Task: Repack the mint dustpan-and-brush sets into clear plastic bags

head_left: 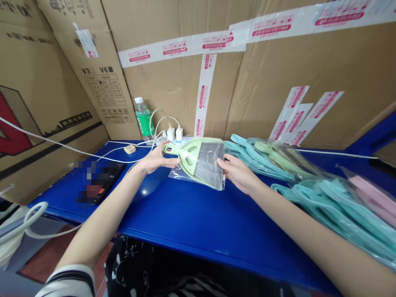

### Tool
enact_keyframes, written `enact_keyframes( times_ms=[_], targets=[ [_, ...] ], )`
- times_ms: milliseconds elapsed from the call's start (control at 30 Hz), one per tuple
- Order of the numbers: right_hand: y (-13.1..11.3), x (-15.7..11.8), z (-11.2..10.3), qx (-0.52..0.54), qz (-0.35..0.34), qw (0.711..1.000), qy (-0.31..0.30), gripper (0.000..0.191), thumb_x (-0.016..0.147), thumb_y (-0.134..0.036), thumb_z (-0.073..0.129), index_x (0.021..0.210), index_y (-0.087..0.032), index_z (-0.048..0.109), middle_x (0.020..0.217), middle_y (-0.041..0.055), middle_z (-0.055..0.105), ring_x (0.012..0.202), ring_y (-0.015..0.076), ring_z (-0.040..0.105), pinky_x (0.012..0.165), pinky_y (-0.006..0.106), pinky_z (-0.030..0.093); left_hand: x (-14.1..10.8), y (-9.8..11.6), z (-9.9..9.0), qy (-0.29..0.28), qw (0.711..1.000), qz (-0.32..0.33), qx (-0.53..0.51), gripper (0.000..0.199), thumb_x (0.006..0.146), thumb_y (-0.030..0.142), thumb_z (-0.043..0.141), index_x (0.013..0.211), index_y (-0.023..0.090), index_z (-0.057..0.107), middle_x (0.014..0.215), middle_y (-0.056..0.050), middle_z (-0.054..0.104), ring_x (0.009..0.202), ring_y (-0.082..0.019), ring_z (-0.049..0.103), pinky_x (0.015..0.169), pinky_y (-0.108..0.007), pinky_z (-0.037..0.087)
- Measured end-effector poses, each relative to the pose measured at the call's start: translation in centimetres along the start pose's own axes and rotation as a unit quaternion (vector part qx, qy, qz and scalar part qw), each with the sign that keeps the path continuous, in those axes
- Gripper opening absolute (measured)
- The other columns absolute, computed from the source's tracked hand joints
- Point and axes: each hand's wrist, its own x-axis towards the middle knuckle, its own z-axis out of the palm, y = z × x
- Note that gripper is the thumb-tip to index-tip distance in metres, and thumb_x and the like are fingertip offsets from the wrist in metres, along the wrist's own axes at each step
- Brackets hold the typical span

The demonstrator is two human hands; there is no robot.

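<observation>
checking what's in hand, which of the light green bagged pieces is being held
The dustpan set with grey bristles, between the left hand and right hand; the light green piece farther right lies untouched beside turquoise pieces.

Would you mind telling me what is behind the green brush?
Beyond the brush, two white plugs and a cardboard wall show. Whatever the brush and its grey bristles directly cover cannot be seen.
</observation>
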Motion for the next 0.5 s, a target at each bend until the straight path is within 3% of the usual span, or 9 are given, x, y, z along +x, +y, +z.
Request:
enact_keyframes(
  times_ms=[100, 200, 333, 467, 500],
  targets=[
    [-0.1, -0.1, 0.1, 0.001, -0.009, 1.0, 0.013, 0.03, 0.075, -0.044, 0.067, 0.088, -0.024, 0.049, 0.067, -0.0031, 0.058, 0.057, 0.0143, 0.056, 0.052, 0.029, 0.047, -0.1, -0.1, -0.1, -0.006, 1.0, 0.018, 0.025, 0.105, 0.05, 0.0, 0.083, 0.141, 0.019, 0.034, 0.088, -0.002, 0.067, 0.058, -0.011, 0.064, 0.056, -0.026, 0.056],
    [-0.4, -0.3, 0.1, -0.005, -0.019, 0.999, 0.027, 0.032, 0.074, -0.042, 0.068, 0.089, -0.025, 0.047, 0.071, -0.0029, 0.061, 0.057, 0.0141, 0.057, 0.051, 0.028, 0.048, -0.3, 0.7, -0.3, 0.002, 0.998, 0.045, 0.045, 0.109, 0.052, -0.002, 0.079, 0.146, 0.018, 0.027, 0.084, -0.001, 0.069, 0.055, -0.008, 0.06, 0.058, -0.023, 0.053],
    [-0.9, -0.3, -0.9, -0.015, -0.033, 0.998, 0.048, 0.028, 0.077, -0.039, 0.066, 0.089, -0.025, 0.046, 0.075, -0.003, 0.062, 0.058, 0.0139, 0.057, 0.052, 0.028, 0.049, -0.9, 2.7, -2.5, 0.092, 0.986, 0.099, 0.093, 0.085, 0.064, -0.003, 0.069, 0.141, 0.015, 0.037, 0.075, 0.001, 0.069, 0.062, -0.009, 0.062, 0.061, -0.018, 0.049],
    [-1.7, -0.1, -1.8, -0.025, -0.013, 0.999, 0.03, 0.015, 0.083, -0.031, 0.062, 0.09, -0.024, 0.051, 0.08, 0.0012, 0.066, 0.068, 0.0171, 0.063, 0.057, 0.03, 0.052, -2.7, 3.9, -6.8, 0.255, 0.926, 0.146, 0.239, 0.053, 0.072, -0.004, 0.063, 0.121, 0.016, 0.057, 0.069, 0.003, 0.066, 0.064, -0.012, 0.059, 0.054, -0.016, 0.043],
    [-1.8, -0.2, -1.8, -0.026, 0.002, 1.0, 0.011, 0.011, 0.084, -0.028, 0.06, 0.09, -0.023, 0.053, 0.082, 0.0025, 0.067, 0.071, 0.0175, 0.064, 0.059, 0.03, 0.053, -3.2, 3.9, -7.7, 0.27, 0.919, 0.152, 0.244, 0.044, 0.074, -0.001, 0.064, 0.114, 0.016, 0.061, 0.072, 0.002, 0.066, 0.07, -0.013, 0.06, 0.057, -0.017, 0.045]
  ],
)
